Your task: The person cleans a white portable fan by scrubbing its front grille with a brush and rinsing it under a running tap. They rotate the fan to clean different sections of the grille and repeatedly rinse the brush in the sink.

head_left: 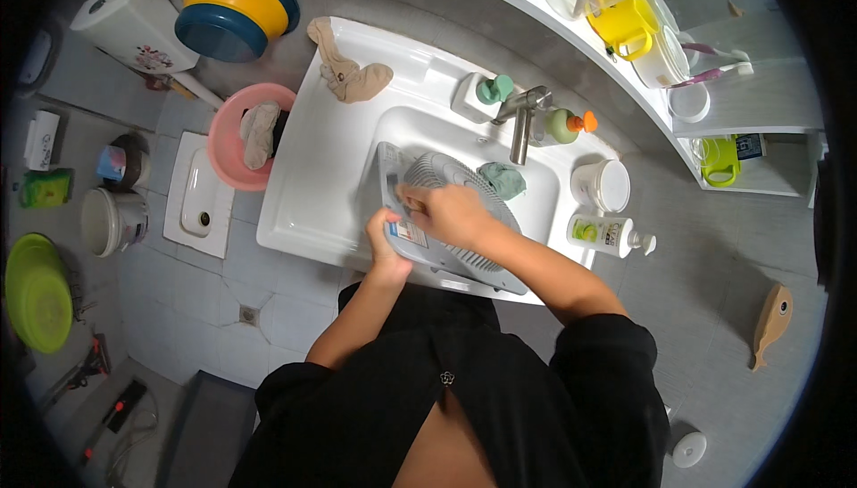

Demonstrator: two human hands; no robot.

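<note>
Head view: the fan cover is held over the sink, its near edge gripped by the left hand. Bent fingers of the right hand are pressed to its surface; whether anything is pinched cannot be told. Work appears under way; how much is left cannot be judged. The cloth is left untouched beside the cover.

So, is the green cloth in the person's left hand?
No, the green cloth lies in the white sink, while the left fingers hold the edge of the grey grille panel.
</note>
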